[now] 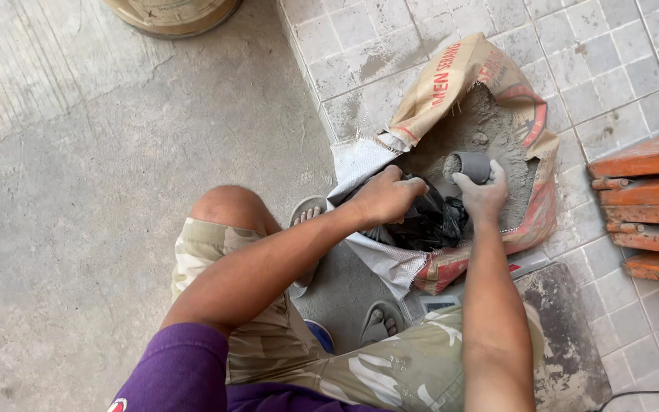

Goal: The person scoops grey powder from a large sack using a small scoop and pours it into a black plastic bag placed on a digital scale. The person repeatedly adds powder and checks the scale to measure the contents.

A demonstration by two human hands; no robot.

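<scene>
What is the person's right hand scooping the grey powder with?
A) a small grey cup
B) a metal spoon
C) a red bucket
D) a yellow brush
A: the right hand grips a small grey cup tipped into the grey powder inside the open sack, while the left hand holds a black plastic bag beside it.

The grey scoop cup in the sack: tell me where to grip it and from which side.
Grip the grey cup around its closed rear end, coming from the near right, as the right hand does. It lies tilted with its mouth leftward into the cement powder, so only the back is free.
</scene>
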